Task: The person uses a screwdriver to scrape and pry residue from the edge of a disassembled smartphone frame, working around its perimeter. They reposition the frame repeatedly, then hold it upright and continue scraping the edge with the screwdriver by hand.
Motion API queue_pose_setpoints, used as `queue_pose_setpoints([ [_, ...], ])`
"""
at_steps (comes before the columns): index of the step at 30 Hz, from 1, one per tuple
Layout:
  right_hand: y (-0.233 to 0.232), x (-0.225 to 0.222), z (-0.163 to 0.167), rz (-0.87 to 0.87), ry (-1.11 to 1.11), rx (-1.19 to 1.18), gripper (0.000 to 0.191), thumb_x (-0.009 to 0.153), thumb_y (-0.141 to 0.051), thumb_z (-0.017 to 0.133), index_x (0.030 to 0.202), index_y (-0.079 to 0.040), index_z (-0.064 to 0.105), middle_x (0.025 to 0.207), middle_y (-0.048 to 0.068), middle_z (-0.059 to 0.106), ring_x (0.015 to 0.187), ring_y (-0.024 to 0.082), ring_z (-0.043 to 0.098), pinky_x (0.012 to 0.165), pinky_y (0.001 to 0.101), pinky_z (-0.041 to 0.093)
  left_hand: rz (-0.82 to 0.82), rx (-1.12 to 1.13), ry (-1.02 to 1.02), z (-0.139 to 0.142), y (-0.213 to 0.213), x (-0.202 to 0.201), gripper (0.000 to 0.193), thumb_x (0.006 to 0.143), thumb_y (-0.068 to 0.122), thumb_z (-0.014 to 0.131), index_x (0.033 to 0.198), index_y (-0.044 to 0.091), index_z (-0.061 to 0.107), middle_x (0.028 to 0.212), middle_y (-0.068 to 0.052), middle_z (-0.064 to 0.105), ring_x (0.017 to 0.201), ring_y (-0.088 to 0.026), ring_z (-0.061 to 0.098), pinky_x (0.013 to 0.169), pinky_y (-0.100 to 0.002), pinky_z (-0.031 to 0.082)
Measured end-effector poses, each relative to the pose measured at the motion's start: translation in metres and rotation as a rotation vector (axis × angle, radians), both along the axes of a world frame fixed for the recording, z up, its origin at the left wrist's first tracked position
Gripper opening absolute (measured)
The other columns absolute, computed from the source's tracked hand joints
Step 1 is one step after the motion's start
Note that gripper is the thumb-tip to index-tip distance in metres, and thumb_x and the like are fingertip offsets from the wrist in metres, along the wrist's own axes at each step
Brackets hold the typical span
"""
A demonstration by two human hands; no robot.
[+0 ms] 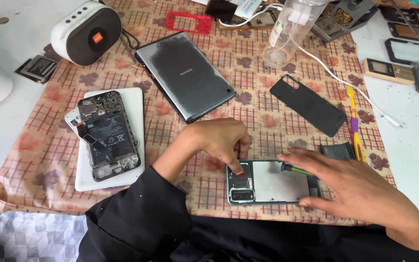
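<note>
Metal and bare circuitry gleam from the opened phone (272,182), lying flat near the front edge of the counter (413,145) on a checked, leaf-printed cloth (40,160). The left hand (221,140) curls over its camera end, one finger pressed down on the board beside the lens block, the others tucked back — not gripping, just pinning. The right hand (360,191) spreads open over the other end, fingers splayed and resting along the frame, with a small green-handled tool (297,169) poking out from under the fingertips; whether it is pinched or only lying there, I cannot tell.

My read on handling: this shell looks light, thin and stiff, but fragile where it counts. The exposed board and camera module would not like pressure or a slip, and the smooth silver plate in the middle offers little friction. The long side edges of the frame look like the safe place to hold, clear of the components.

Around it: a second stripped phone with its battery showing (107,136) sits on a white slab (134,102) well to the left, a grey tablet (185,75) lies behind, a black back cover (311,104) to the right beside a yellow toothbrush (354,121), and a clear bottle (289,29) stands tilted in view at the back.
</note>
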State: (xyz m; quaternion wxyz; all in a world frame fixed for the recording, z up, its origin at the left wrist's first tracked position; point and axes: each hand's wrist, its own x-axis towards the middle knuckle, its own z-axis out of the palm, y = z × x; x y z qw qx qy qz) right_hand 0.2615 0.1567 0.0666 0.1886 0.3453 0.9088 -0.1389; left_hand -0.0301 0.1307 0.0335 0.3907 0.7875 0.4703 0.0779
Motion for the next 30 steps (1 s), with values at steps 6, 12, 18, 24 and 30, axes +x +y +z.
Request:
queue_pose_setpoints([
  [6,-0.006,0.014,-0.03,-0.138,0.614,-0.33,0.047,0.097,-0.025,0.065,0.141,-0.011,0.059,0.102,0.007,0.065,0.074,0.018,0.067,0.062,0.0291,0.055,0.017,-0.04,-0.039,-0.001,0.0,-0.001,0.031,0.064,0.023,0.09,0.084,0.003,0.077,0.074,-0.006,0.079,0.06,-0.014,0.075,0.053,-0.031,0.057],
  [12,-0.038,-0.016,-0.036,0.001,1.067,-0.852,0.021,0.107,-0.01,0.049,0.122,0.002,0.058,0.114,0.017,0.066,0.115,0.026,0.069,0.1,0.037,0.057,-0.029,0.047,-0.021,-0.004,0.004,-0.001,0.034,0.062,0.024,0.093,0.084,0.002,0.078,0.073,-0.007,0.078,0.063,-0.016,0.074,0.054,-0.03,0.055],
  [18,-0.075,-0.047,-0.047,0.031,1.426,-0.631,0.051,0.099,0.007,0.065,0.141,0.0,0.037,0.124,0.024,0.07,0.118,0.029,0.073,0.097,0.0369,0.066,-0.005,-0.001,-0.031,-0.006,0.004,-0.001,0.034,0.061,0.024,0.09,0.085,0.003,0.077,0.075,-0.007,0.078,0.064,-0.016,0.075,0.056,-0.032,0.057],
  [24,-0.079,-0.055,-0.071,0.221,1.428,-0.206,0.073,0.093,0.009,0.073,0.143,-0.007,0.023,0.118,0.022,0.073,0.11,0.026,0.078,0.091,0.0318,0.067,-0.03,0.099,-0.026,-0.007,0.005,0.001,0.038,0.059,0.025,0.092,0.086,0.002,0.079,0.076,-0.008,0.078,0.067,-0.018,0.075,0.058,-0.032,0.057],
  [30,-0.075,-0.056,-0.072,0.318,1.486,-0.165,0.072,0.092,0.008,0.074,0.146,-0.014,0.03,0.115,0.023,0.071,0.106,0.029,0.079,0.088,0.0345,0.07,-0.028,0.049,-0.059,-0.006,0.004,0.0,0.036,0.06,0.023,0.091,0.085,0.001,0.078,0.076,-0.008,0.079,0.064,-0.017,0.076,0.056,-0.031,0.057],
])
